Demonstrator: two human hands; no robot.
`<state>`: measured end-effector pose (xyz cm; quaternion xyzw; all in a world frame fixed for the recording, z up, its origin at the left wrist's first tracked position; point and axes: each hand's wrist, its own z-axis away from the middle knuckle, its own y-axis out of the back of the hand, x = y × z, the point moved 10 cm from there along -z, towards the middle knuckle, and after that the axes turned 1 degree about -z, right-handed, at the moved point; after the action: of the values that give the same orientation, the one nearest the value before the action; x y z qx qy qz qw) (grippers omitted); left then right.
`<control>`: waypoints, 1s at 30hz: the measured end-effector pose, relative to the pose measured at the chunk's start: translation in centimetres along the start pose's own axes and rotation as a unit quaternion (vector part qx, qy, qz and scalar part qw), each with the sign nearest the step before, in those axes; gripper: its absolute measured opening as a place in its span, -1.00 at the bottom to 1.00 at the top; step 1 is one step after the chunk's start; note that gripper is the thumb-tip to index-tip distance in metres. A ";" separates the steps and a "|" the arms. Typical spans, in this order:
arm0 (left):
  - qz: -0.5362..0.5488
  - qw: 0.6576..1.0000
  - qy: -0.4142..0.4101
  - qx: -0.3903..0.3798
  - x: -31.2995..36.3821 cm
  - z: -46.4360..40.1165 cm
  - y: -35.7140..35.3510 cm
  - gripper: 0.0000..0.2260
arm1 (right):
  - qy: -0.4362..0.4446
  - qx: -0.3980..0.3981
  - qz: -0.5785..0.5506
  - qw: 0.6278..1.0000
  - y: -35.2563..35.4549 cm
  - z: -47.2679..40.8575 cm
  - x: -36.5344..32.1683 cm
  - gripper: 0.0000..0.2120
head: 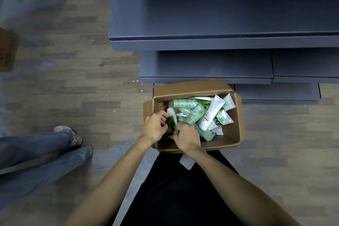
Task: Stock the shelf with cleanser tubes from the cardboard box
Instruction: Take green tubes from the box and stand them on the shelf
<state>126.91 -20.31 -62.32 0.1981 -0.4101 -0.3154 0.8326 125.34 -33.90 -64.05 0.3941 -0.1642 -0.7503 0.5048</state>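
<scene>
1. Right now the thing that matters is a slim tube with a dark green body and a white cap (172,119), lying at the left end of the open brown cardboard box (236,134). Its long axis runs from the cap, up and to the left, down toward the person's body.

2. The left hand (155,126) is on the left side of this tube; its fingers are curled and touch the part near the cap. The right hand (187,136) is at the lower end of the tube, fingers also curled around it. So both hands are closed on the same tube, one at each end, and neither is clearly nearer.

3. To the right of the hands lies the loose pile of pale green and white cleanser tubes (203,113), pointing in many directions, some leaning on the far right wall of the box.

4. The box stands on the wooden floor (73,79), just in front of the dark grey metal shelf (201,42). The shelf boards visible carry nothing, so I judge the stocking is at its beginning. The tube must go up and forward, away from the body.

5. At the left stand the legs of another person in blue jeans (45,152), well apart from the box.
</scene>
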 end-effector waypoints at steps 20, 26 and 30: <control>0.139 0.968 -0.206 0.036 10.5 0.2 3.9 -0.68 | 0.258 0.119 -0.149 0.947 21.3 3.7 -5.9 -0.88; 0.233 0.931 -0.255 0.120 18.0 3.0 12.3 -0.72 | 0.261 0.195 -0.355 0.876 28.7 7.0 -8.0 -0.82; 0.209 0.912 -0.318 0.152 24.1 7.5 18.6 -0.74 | 0.326 0.240 -0.379 0.832 34.8 11.7 -12.3 -0.79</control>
<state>138.80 -23.96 -33.60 0.1216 -0.7280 -0.1146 0.6649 140.52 -39.97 -29.01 0.7557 -0.0030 -0.6479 0.0951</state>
